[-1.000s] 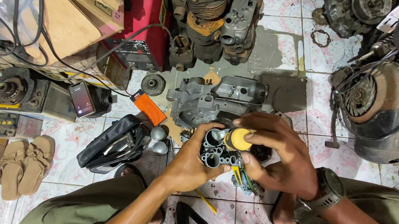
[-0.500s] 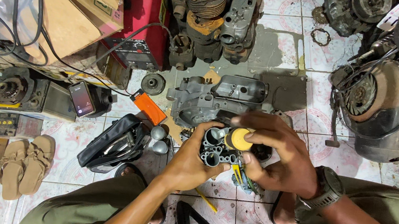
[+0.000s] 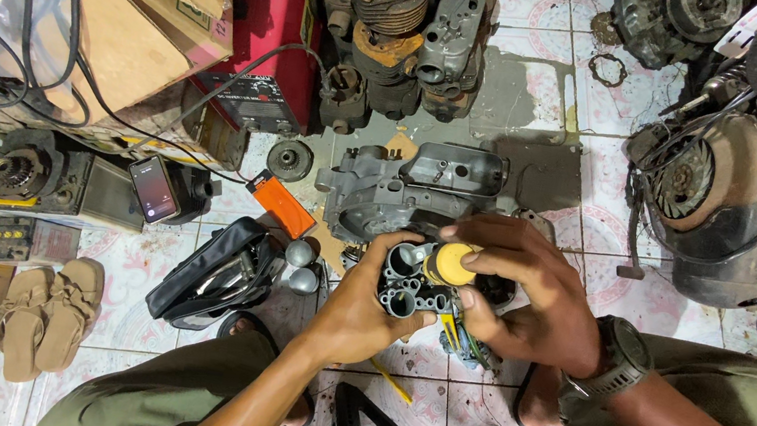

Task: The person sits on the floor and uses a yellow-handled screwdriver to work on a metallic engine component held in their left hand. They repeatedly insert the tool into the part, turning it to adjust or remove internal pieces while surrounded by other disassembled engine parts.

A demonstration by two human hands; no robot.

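Hands [image 3: 362,317] [image 3: 527,297] both grip a half-hidden grey metal part [image 3: 413,284] with a yellow knob [image 3: 451,263].

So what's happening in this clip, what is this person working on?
A person seated over a tiled floor holds a small grey metal engine part with round bores in the left hand. The right hand presses a yellow round-headed tool against its top. A grey engine casing lies just beyond the hands, a black tool bag to the left, and a phone further left.
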